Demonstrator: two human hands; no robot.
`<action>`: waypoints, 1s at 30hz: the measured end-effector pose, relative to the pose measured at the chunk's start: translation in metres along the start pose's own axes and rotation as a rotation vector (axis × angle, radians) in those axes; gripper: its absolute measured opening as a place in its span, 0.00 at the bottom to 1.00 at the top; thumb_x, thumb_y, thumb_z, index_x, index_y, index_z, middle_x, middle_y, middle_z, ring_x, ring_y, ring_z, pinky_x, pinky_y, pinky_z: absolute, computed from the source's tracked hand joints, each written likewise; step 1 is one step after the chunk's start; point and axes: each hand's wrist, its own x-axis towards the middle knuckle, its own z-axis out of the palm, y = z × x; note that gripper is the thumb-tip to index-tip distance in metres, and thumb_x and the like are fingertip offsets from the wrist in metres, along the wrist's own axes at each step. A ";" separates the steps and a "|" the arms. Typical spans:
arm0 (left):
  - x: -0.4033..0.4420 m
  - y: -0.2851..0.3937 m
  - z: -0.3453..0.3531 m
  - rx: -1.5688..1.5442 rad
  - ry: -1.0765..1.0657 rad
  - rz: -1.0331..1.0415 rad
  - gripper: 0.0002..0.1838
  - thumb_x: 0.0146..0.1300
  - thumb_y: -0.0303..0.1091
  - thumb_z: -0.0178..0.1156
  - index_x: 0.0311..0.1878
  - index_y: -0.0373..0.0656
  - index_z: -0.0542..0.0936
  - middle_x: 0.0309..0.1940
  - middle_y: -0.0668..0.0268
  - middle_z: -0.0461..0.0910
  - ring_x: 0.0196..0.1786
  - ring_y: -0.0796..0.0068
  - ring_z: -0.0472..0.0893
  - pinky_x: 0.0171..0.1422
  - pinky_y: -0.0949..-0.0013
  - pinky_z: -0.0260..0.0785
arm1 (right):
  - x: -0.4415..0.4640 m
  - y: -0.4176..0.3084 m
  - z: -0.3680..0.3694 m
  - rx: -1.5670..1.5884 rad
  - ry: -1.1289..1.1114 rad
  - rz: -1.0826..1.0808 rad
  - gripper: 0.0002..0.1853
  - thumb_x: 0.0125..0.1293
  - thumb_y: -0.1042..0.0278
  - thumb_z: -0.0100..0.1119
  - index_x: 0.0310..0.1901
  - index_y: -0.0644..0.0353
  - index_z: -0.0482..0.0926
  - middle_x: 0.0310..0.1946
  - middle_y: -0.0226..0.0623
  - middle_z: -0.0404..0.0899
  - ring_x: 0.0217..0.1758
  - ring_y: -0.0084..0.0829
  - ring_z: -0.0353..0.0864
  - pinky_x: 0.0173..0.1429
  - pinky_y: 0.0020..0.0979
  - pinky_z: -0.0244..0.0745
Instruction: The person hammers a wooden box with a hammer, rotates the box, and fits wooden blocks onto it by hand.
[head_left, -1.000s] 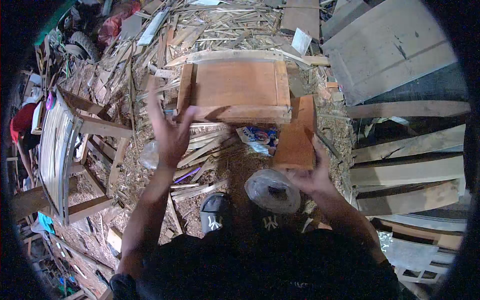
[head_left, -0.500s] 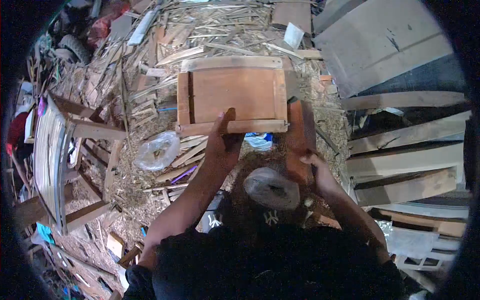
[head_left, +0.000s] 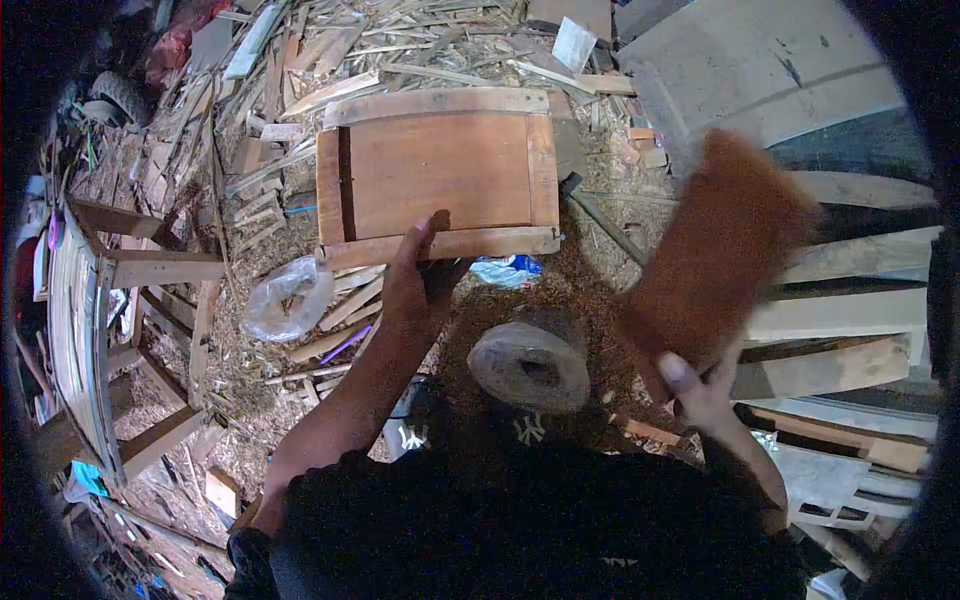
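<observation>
My left hand (head_left: 415, 275) grips the near rail of a framed wooden panel (head_left: 440, 175), thumb on top and the other fingers hidden beneath. The panel has a reddish-brown centre and paler rails. In my right hand (head_left: 700, 390) is a reddish-brown board (head_left: 725, 245), blurred by motion and tilted up at the right, held by its lower end. A hammer (head_left: 605, 220) lies on the ground between panel and board. Below the panel are a blue and white packet (head_left: 507, 270) and a clear plastic roll (head_left: 530, 367).
Another plastic roll (head_left: 289, 299) lies at the left near a purple strip (head_left: 347, 343). A wooden frame structure (head_left: 160, 268) stands far left. Large boards (head_left: 750, 70) and curved planks (head_left: 840, 314) are at the right. Wood scraps (head_left: 430, 45) and shavings cover the ground ahead.
My left hand went from open beside the panel to gripping its near rail. My right hand swung the board up and to the right, away from the panel, uncovering the hammer.
</observation>
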 end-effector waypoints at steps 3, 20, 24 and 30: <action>0.005 0.000 -0.005 -0.008 -0.015 0.018 0.21 0.71 0.45 0.59 0.58 0.38 0.78 0.56 0.58 0.78 0.60 0.61 0.78 0.66 0.52 0.73 | 0.008 0.096 -0.051 -0.078 -0.312 -0.031 0.30 0.60 0.63 0.72 0.61 0.65 0.71 0.55 0.42 0.80 0.61 0.34 0.78 0.66 0.39 0.72; 0.009 0.017 0.004 -0.045 0.086 0.037 0.21 0.76 0.49 0.54 0.62 0.44 0.76 0.58 0.63 0.78 0.60 0.60 0.77 0.67 0.51 0.72 | 0.016 0.095 -0.041 0.780 -0.186 0.831 0.35 0.76 0.37 0.45 0.69 0.60 0.68 0.53 0.43 0.81 0.52 0.40 0.82 0.57 0.47 0.79; 0.008 0.015 0.005 -0.061 0.097 0.051 0.23 0.75 0.49 0.55 0.64 0.43 0.75 0.57 0.61 0.78 0.58 0.61 0.78 0.64 0.52 0.74 | 0.011 0.164 -0.075 1.047 -0.499 0.820 0.43 0.70 0.27 0.46 0.70 0.59 0.67 0.58 0.43 0.80 0.56 0.39 0.82 0.61 0.40 0.78; 0.022 0.005 -0.014 -0.032 -0.082 -0.064 0.24 0.75 0.47 0.56 0.64 0.39 0.74 0.62 0.64 0.76 0.61 0.63 0.77 0.68 0.59 0.71 | 0.015 0.087 -0.052 0.453 -0.136 0.676 0.31 0.70 0.59 0.61 0.70 0.61 0.65 0.57 0.44 0.78 0.57 0.40 0.81 0.60 0.46 0.81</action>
